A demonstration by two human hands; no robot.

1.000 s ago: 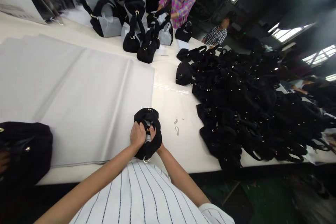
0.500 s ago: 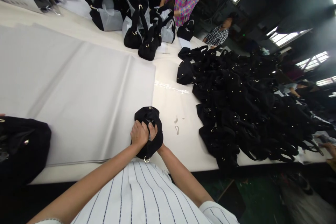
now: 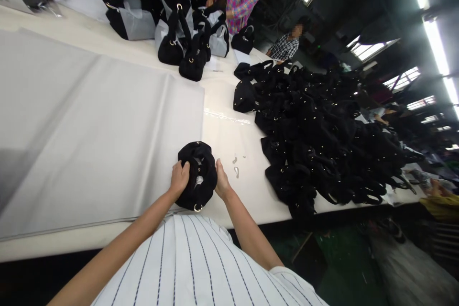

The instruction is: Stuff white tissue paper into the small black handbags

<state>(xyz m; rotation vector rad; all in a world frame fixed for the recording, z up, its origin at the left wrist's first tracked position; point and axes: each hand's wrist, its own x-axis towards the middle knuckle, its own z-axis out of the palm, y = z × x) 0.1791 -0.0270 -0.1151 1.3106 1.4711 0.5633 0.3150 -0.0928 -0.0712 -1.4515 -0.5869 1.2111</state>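
Observation:
A small black fabric bag (image 3: 197, 172) with gold rings rests on the white table near its front edge. My left hand (image 3: 179, 178) grips the bag's left side with curled fingers. My right hand (image 3: 221, 182) presses against the bag's right side, fingers wrapped round its edge. The bag's mouth faces up and something pale shows inside it. A gold ring hangs at the bag's near end.
A large heap of black bags (image 3: 322, 134) covers the table's right part. A wide sheet of grey paper (image 3: 89, 129) lies to the left. Stuffed bags (image 3: 186, 43) stand at the back, where two people work. Small metal bits (image 3: 236, 169) lie right of my bag.
My hands have come out of the bag's mouth and moved apart to its two sides. The view has swung right, so the black bag at the far left is out of sight.

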